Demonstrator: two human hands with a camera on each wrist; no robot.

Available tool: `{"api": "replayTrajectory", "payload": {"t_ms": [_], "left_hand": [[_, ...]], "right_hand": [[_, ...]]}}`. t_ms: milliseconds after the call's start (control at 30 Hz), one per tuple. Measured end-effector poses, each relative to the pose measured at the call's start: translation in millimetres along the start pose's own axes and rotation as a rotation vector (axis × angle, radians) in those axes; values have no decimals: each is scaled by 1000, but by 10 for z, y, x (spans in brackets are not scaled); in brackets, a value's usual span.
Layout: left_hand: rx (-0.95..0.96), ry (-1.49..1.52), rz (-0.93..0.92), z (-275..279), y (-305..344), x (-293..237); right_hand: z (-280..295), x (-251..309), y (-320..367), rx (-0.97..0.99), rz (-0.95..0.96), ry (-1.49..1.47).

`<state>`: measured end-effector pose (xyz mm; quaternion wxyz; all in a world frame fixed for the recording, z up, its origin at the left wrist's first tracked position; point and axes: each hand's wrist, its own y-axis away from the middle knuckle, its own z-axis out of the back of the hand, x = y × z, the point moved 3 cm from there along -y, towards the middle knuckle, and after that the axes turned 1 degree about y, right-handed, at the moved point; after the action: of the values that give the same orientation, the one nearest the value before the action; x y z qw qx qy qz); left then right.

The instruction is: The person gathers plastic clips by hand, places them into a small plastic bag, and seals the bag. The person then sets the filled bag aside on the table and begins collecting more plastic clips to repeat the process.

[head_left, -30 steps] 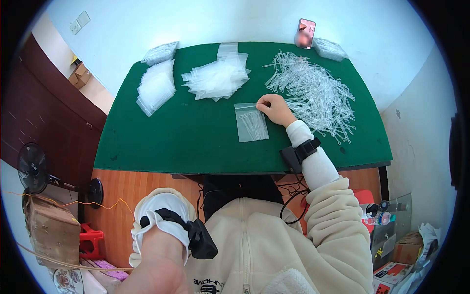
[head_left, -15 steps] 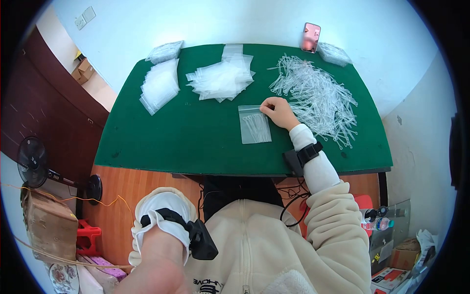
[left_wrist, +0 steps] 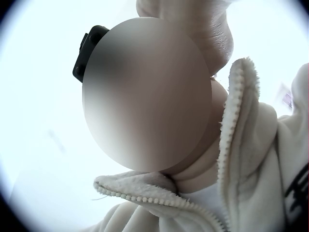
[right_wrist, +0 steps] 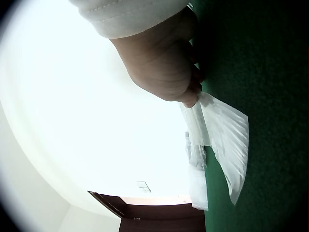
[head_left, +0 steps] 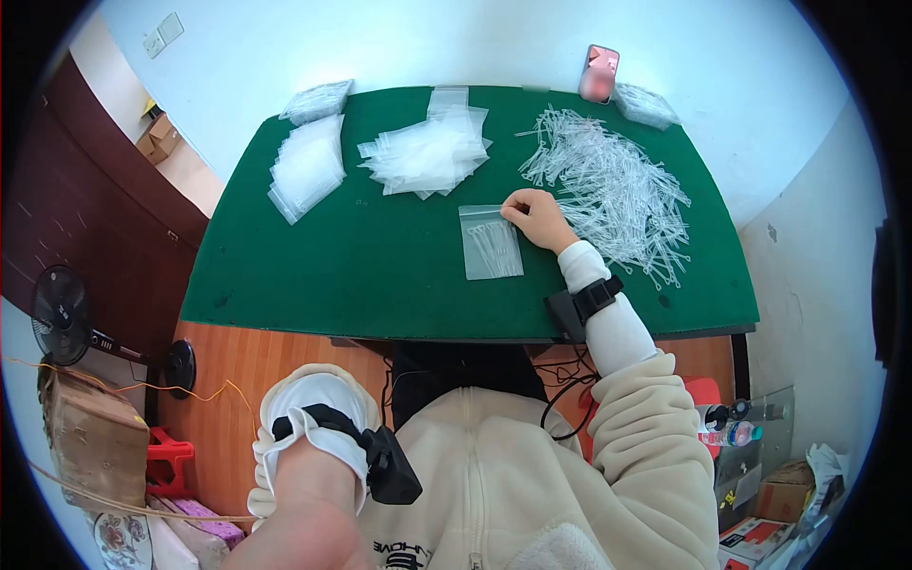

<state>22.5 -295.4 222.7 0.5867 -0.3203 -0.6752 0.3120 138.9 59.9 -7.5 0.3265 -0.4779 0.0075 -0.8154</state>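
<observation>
At the middle of the table, my right hand (head_left: 540,219) pinches the top right corner of a clear zip bag (head_left: 493,270). Several thin clear plastic sticks (head_left: 494,245) lie side by side inside it. In the right wrist view the bag (right_wrist: 229,140) stretches out from my fingertips, close over the green cloth. To the right of this hand spreads a large heap of clear sticks with looped ends (head_left: 617,190). My left hand (head_left: 309,537) is raised near my head, away from the table; its fingers are out of frame. The left wrist view catches only part of it.
Loose zip bags (head_left: 423,157) lie in a pile at the back middle, beside a fanned stack of filled-looking bags (head_left: 309,171). Clear packs (head_left: 318,102) sit at the back left corner, with another pack (head_left: 646,106) at the back right near an upright phone (head_left: 599,74).
</observation>
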Motion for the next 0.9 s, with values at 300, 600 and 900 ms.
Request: {"api": "replayTrajectory", "payload": {"t_ms": [300, 600, 900], "left_hand": [[23, -101, 5, -22, 19, 9], [131, -327, -114, -9, 58, -104], [110, -335, -287, -42, 100, -186]], "right_hand": [[-16, 16, -15, 6, -1, 43], [-7, 2, 0, 7, 33, 26], [-5, -21, 0, 14, 27, 34]]}}
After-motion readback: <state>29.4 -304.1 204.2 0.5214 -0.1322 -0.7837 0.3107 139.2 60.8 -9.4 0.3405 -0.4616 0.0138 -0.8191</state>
